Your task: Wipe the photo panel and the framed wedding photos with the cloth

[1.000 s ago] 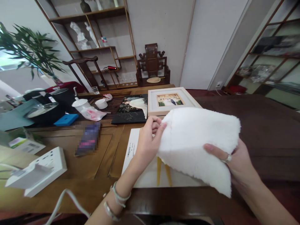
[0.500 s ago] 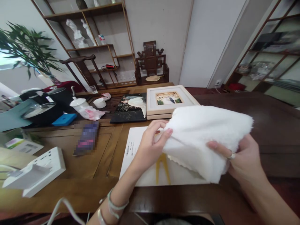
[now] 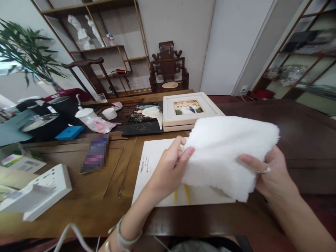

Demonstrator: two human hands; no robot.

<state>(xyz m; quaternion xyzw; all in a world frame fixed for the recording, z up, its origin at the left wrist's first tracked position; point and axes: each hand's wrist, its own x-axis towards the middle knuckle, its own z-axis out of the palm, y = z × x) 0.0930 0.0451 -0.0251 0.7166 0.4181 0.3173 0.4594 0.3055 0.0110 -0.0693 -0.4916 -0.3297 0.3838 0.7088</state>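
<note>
A folded white fluffy towel [image 3: 228, 154] is held up over the wooden table [image 3: 110, 175] by both hands. My left hand [image 3: 168, 171] pinches its left edge between thumb and fingers. My right hand [image 3: 273, 175], with a ring on one finger, grips its right side, thumb on top. Under the towel lies a white sheet of paper [image 3: 154, 171] with a yellow mark partly hidden. Beyond it stand a cream picture frame [image 3: 189, 110] and a dark photo print [image 3: 145, 119].
A white power strip [image 3: 39, 190] with a cable lies at the near left. A blurred flat object [image 3: 96, 155], a blue block [image 3: 69, 132], black pots [image 3: 44, 122], a white teapot [image 3: 85, 113] and a cup [image 3: 109, 113] crowd the left. Shelves and a carved chair [image 3: 168, 68] stand behind.
Both hands have drawn closer together, bunching the towel into a more compact fold and lowering its hanging corner. The view has tilted down slightly.
</note>
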